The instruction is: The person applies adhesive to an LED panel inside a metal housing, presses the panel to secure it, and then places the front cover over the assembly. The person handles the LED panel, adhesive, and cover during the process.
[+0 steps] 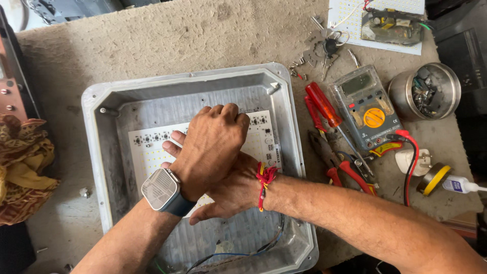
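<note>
A square grey metal housing lies on the worn bench with a white LED board inside it. My right hand, a red thread tied at its wrist, lies flat on the board with its fingers pointing left. My left hand, its wrist wearing a square watch, is curled into a fist and rests on top of the right hand. Neither hand holds anything. Most of the board's middle is hidden under the hands.
Right of the housing lie a red screwdriver, red-handled pliers, a multimeter with red and black leads, a steel bowl of small parts, a tape roll and a white plug. Another LED board sits far right; cloth at left.
</note>
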